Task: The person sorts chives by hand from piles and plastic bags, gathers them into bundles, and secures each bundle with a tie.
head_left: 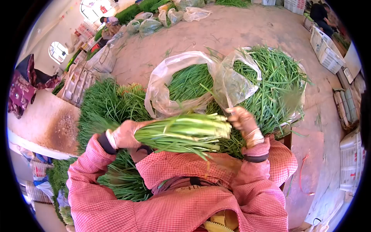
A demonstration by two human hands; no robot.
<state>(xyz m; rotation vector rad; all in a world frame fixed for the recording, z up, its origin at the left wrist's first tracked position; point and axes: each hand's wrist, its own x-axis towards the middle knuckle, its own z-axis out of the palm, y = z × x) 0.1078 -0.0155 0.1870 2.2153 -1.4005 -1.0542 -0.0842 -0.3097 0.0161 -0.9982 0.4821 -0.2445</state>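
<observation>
A bunch of long green stalks [181, 133] lies level across my lap, its pale cut ends to the right and blurred by motion. My left hand [129, 134], in a thin see-through glove, is closed round the leafy left part of the bunch. Just past the pale ends is my right hand [244, 123], also gloved, its fingers bent; whether they touch the stalks or hold anything is too blurred to tell. Beyond the bunch, a clear plastic bag [156, 83] stands open around more green leaves [191, 82].
A wide heap of loose leaves [266, 85] lies at the right, with dense green bundles [102, 112] at the left. White crates [326, 52] stand along the right side. Two other people, one [320, 15] at the upper right and one [111, 24] at the upper left, are far off.
</observation>
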